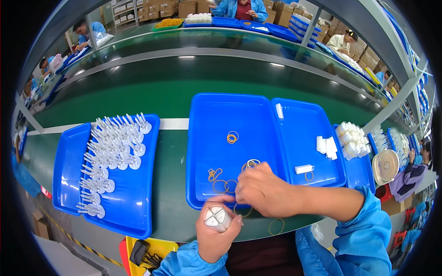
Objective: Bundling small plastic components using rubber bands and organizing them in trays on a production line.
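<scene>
My left hand (pixel 215 234) is wrapped round a bundle of white wedge-ended pieces (pixel 217 217), their ends facing up, at the table's near edge. Just above and to the right, my right hand (pixel 260 189) is closed, fingertips pointing down beside the bundle; what they pinch is hidden. A thin rubber band (pixel 244 213) shows right under those fingers, but I cannot tell whether it is held. More rubber bands (pixel 232 137) lie in the large blue tray (pixel 207 112) beyond my hands, some partly behind the right one. Another loose band (pixel 276 227) is near the table edge.
On the left, a blue tray (pixel 133 202) holds rows of clear stemmed plastic parts (pixel 117 142). To the right, another blue tray (pixel 304 138) has several white pieces (pixel 327 146); white parts (pixel 352 140) are piled beyond it. A green conveyor belt (pixel 207 76) runs behind, with co-workers across it.
</scene>
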`<state>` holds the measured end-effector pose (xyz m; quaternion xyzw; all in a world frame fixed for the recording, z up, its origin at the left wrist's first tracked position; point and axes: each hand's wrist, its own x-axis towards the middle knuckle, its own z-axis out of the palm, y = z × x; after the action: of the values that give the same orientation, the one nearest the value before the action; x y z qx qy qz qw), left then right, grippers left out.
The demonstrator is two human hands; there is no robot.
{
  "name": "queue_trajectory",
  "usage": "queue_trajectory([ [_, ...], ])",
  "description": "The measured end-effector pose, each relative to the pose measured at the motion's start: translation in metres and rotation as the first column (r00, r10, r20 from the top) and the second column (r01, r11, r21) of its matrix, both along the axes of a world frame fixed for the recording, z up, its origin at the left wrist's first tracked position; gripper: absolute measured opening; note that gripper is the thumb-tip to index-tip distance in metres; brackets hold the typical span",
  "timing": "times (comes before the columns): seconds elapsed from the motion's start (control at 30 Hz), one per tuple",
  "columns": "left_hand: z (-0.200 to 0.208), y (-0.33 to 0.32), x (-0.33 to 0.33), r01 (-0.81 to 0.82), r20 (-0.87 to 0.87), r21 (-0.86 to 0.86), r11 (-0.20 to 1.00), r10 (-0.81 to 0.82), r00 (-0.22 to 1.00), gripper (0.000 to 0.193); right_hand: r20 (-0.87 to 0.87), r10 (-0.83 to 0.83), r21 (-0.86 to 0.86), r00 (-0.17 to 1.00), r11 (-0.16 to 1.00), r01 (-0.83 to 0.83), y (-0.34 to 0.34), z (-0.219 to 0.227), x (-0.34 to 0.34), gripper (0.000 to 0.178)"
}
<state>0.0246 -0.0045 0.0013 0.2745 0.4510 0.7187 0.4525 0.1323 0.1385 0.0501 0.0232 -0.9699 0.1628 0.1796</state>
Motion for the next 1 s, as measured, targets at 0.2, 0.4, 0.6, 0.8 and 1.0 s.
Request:
queue_trajectory([
  [0.2,-0.01,-0.006,-0.001,0.619,0.329,0.676,0.4,-0.915,0.233,0.029,0.003,-0.076,-0.211,0.997,0.975,0.075,-0.021,-0.002,0.049,0.015],
  [0.4,0.015,-0.004,-0.003,0.765,-0.222,0.43,0.479,-0.766,0.604,0.024,-0.22,-0.242,-0.839,0.945,-0.447,-0.31,-0.037,0.004,0.088,0.022],
  [0.6,-0.006,-0.006,0.038,0.311,-0.613,0.016,0.95,-0.237,0.754,0.1,0.061,0.113,-0.806,0.992,0.591,-0.017,-0.061,0.026,0.1,0.059],
  [0.8,0.016,0.001,0.028,0.41,0.087,-0.04,0.911,-0.406,0.91,0.111,-0.348,0.255,-0.92,0.902,0.094,-0.381,-0.077,-0.022,0.114,0.037],
  [1.0,0.003,0.004,0.048,0.241,-0.299,0.151,0.959,-0.188,0.936,0.109,-0.11,-0.26,-0.885,0.959,-0.414,-0.214,-0.048,-0.015,0.116,0.041],
])
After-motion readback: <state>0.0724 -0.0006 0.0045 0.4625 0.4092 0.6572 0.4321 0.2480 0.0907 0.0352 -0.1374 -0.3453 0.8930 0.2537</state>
